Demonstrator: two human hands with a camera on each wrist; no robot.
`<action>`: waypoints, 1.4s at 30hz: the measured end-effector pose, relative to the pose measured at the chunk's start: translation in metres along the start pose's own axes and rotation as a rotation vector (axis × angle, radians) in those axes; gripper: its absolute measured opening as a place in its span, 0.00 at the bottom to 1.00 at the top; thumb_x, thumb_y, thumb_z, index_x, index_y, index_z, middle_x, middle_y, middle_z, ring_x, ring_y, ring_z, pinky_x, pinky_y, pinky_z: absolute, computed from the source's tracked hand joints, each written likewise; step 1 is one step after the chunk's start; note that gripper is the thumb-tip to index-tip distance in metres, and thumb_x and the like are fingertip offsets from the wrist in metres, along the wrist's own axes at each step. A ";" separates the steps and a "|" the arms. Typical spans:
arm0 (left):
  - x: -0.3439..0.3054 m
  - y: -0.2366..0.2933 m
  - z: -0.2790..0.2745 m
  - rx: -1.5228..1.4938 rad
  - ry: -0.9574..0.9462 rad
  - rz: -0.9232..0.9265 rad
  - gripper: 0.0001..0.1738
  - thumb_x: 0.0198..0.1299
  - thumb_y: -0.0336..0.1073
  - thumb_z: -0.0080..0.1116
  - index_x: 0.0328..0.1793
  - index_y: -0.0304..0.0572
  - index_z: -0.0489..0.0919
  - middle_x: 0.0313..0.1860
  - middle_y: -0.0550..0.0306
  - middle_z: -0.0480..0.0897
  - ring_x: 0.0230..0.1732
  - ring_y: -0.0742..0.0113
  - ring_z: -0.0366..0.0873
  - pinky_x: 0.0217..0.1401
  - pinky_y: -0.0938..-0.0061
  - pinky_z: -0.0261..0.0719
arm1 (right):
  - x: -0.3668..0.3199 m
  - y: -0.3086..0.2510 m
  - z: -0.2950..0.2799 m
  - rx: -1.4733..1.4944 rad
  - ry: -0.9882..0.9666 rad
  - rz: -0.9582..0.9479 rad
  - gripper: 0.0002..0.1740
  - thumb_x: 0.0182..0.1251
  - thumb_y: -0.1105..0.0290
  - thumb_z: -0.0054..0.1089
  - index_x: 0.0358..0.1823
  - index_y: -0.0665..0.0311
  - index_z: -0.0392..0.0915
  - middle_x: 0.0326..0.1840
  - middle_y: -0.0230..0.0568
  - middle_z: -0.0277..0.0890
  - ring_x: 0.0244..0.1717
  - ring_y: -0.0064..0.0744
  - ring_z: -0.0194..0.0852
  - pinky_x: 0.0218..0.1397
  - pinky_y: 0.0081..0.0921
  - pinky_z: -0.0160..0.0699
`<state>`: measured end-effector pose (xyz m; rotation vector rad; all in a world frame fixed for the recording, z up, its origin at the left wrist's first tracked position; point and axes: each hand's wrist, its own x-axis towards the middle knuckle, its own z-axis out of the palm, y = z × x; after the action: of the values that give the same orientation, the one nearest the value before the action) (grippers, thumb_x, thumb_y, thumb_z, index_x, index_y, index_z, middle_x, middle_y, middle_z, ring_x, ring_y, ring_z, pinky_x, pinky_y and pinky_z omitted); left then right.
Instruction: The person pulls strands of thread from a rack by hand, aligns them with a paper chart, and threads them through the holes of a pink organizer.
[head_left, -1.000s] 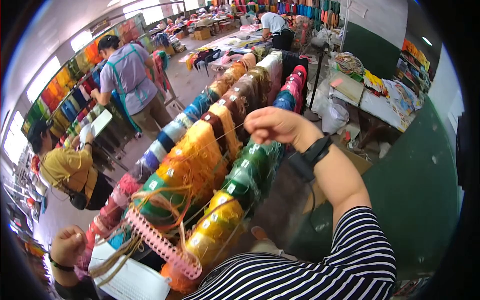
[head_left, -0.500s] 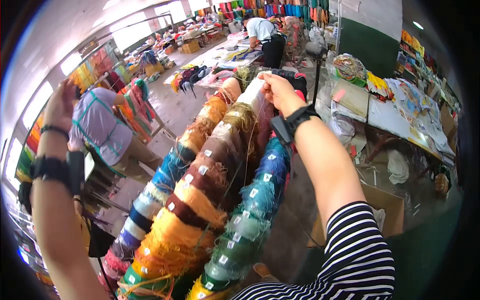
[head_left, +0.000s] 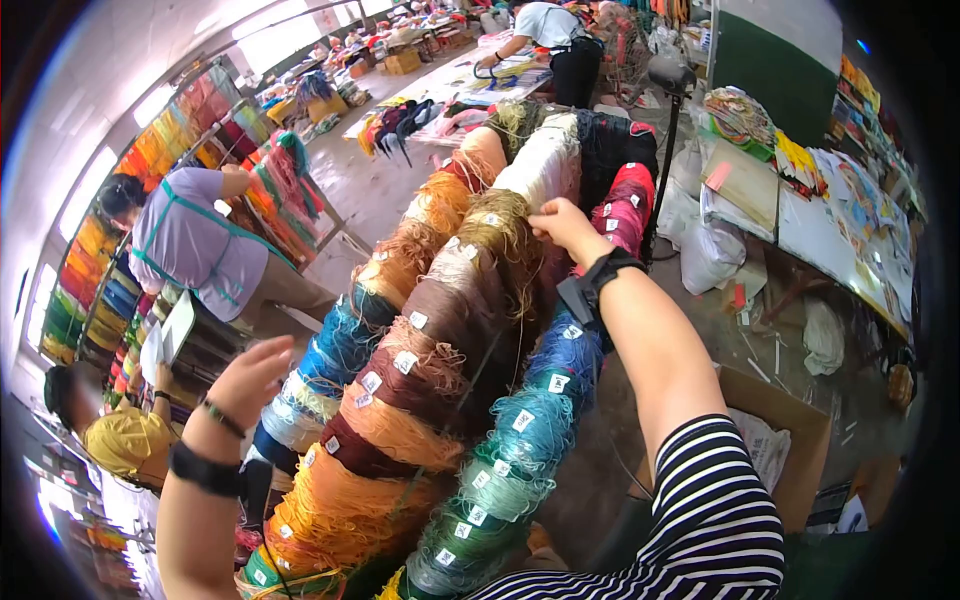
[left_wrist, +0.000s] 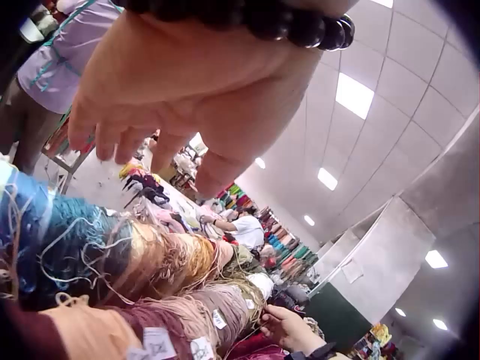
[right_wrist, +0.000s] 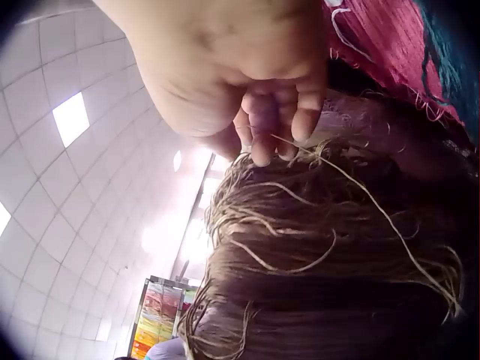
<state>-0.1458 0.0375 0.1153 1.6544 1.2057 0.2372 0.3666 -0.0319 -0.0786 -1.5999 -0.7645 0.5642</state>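
Observation:
Long rows of thread skeins with small white number tags run away from me in the head view. At the far part of the middle row, my right hand (head_left: 568,226) has its fingers curled at the olive-brown skein (head_left: 495,218). In the right wrist view its fingertips pinch a thin olive thread (right_wrist: 375,201) at the top of that skein. My left hand (head_left: 250,378) is held up over the left row, near the blue skeins (head_left: 345,335), with fingers extended and nothing in them. The left wrist view shows its palm (left_wrist: 187,97) above the rows.
A person in a lilac shirt (head_left: 210,235) and one in yellow (head_left: 130,445) work at the left. Another bends over a far table (head_left: 440,125). To the right stand a paper-covered table (head_left: 830,225), a white bag (head_left: 712,255) and an open cardboard box (head_left: 810,455).
My right hand went from above the orange skein, drawing a strand, to the white skein, then back to the olive one. My left hand rose from low left, then moved right and down.

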 end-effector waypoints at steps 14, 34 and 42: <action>-0.210 -0.154 -0.067 -0.272 0.284 -0.108 0.21 0.65 0.38 0.57 0.61 0.37 0.75 0.52 0.53 0.82 0.50 0.69 0.79 0.50 0.77 0.76 | -0.028 -0.090 0.075 -1.127 0.150 -0.557 0.08 0.55 0.67 0.59 0.36 0.54 0.85 0.36 0.44 0.82 0.42 0.50 0.81 0.46 0.43 0.78; -0.585 -0.355 -0.146 -0.595 1.314 -0.117 0.15 0.70 0.35 0.50 0.59 0.41 0.76 0.50 0.58 0.83 0.45 0.73 0.82 0.48 0.79 0.80 | -0.193 -0.089 0.150 -0.490 -0.362 -0.548 0.19 0.74 0.60 0.50 0.56 0.68 0.76 0.51 0.37 0.78 0.52 0.29 0.74 0.55 0.24 0.70; -0.674 -0.511 -0.119 -0.601 1.219 -0.140 0.16 0.69 0.33 0.50 0.60 0.39 0.76 0.51 0.57 0.82 0.45 0.76 0.80 0.48 0.83 0.76 | -0.590 -0.094 0.266 -0.172 -0.578 -0.177 0.16 0.74 0.68 0.52 0.59 0.65 0.75 0.51 0.37 0.79 0.49 0.23 0.74 0.52 0.18 0.72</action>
<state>-0.8459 -0.4404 0.0130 0.7992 1.8342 1.5031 -0.2354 -0.2883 -0.0652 -1.5132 -1.4019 0.8638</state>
